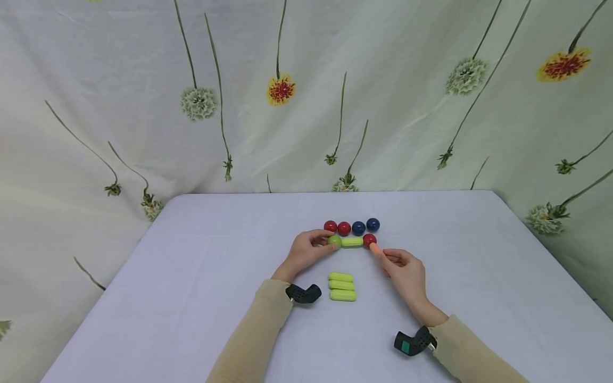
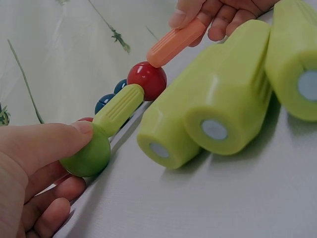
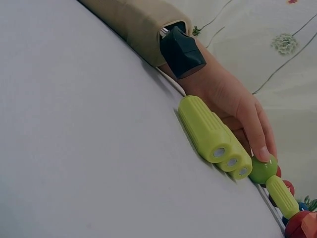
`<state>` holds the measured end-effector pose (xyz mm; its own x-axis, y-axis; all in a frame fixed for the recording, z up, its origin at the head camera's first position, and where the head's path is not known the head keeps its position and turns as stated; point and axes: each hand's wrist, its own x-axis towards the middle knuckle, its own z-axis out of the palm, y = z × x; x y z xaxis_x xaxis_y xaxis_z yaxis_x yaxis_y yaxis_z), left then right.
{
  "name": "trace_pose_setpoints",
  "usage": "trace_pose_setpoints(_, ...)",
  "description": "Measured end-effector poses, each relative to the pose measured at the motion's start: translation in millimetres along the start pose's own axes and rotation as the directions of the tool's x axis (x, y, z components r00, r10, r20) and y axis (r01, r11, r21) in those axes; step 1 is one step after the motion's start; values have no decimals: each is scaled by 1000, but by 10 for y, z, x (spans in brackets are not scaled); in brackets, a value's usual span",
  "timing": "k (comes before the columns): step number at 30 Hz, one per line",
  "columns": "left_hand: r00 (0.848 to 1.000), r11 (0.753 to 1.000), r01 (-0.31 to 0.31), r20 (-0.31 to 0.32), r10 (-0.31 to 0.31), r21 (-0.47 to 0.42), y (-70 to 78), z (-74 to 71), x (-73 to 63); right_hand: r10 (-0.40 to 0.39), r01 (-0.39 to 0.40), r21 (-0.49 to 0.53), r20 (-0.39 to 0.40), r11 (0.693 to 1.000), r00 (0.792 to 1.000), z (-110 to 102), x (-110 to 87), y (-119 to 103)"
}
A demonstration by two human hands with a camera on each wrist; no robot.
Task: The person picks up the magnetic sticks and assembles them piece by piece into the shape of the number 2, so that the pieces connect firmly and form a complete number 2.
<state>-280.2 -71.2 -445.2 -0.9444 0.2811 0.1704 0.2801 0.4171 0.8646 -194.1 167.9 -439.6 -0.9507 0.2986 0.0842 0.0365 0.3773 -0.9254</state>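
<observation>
My left hand pinches a green ball between thumb and fingers. A yellow-green rod runs from that ball to a red ball, touching both. With thumb and fingers, my right hand holds an orange rod, its far end against the red ball. In the right wrist view, the left hand shows on the green ball; the right hand is outside that view.
Behind the joined pieces stand two red balls and two blue balls in a row. Nearer me, three yellow-green rods lie side by side, with grey discs in their ends. A white cloth covers the table.
</observation>
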Motion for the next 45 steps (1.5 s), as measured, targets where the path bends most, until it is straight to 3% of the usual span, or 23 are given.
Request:
trace_pose_setpoints(36, 1000, 1000, 2, -6, -2, 4, 17, 1, -6, -7, 5, 36, 50, 999, 999, 17, 0, 0)
trace_pose_setpoints(45, 1000, 1000, -4, -6, 4, 9, 16, 5, 2, 33, -38, 43, 120, 998, 992, -19, 59, -7)
